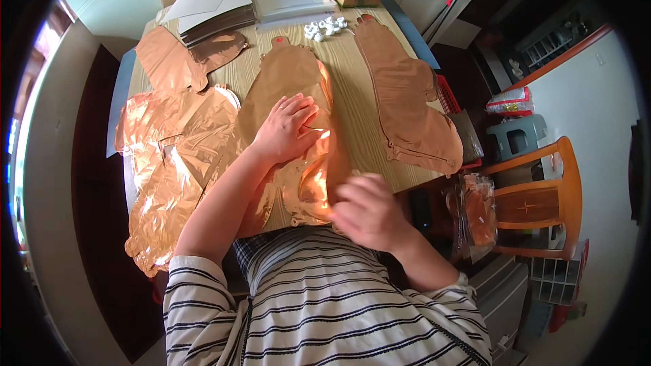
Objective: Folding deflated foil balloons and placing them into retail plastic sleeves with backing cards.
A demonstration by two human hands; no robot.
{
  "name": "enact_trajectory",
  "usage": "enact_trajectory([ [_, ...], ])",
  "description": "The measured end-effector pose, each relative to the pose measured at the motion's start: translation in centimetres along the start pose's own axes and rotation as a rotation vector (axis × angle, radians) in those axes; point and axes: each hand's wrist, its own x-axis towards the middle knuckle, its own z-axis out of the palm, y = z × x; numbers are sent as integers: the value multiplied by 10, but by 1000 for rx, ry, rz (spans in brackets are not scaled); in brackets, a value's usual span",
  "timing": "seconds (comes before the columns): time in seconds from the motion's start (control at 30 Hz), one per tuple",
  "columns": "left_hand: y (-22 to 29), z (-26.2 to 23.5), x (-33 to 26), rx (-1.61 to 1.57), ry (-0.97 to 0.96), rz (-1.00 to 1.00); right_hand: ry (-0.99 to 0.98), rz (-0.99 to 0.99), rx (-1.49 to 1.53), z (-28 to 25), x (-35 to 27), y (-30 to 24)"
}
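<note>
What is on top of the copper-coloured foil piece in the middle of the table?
The left hand rests on the foil piece; the part of its surface directly under the hand is covered and cannot be seen.

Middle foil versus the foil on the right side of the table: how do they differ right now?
The middle foil lies under the left hand; the right foil is untouched. The middle foil shows bright, shiny creases nearest the body; the right foil looks duller. Both are copper-coloured, with a narrow tab at the far end.
</note>
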Motion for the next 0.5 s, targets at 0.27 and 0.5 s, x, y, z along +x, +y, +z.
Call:
enact_trajectory([
  [0.27,-14,11,-6,43,-37,-14,-195,289,550,19,20,63],
  [0.5,-15,13,-7,-25,45,23,-315,286,-231,60,36,143],
])
